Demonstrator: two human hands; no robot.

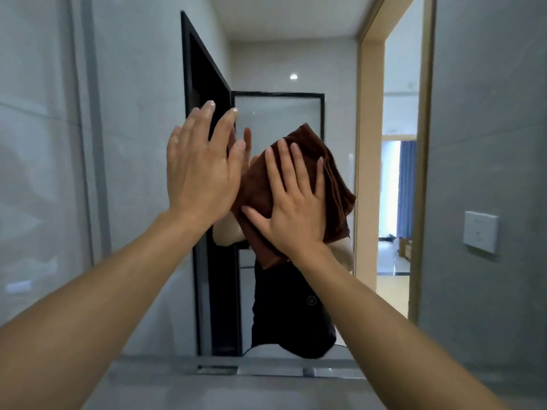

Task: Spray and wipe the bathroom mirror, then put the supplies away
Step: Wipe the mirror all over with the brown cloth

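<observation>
Right hand (291, 216) flat on cloth (334, 179), against mirror (133, 143)

**Home bathroom, seen at the mirror**

I stood in a home bathroom. A large wall mirror (296, 84) faced me, set among pale grey tiled walls (479, 113). It reflected a black-framed glass partition (278, 113), like a shower screen, and a recessed ceiling light (293, 76). A wood-trimmed doorway (367, 143) opened onto a living space with blue curtains (407, 184). A white switch plate (480, 231) sat on the wall at right.
</observation>
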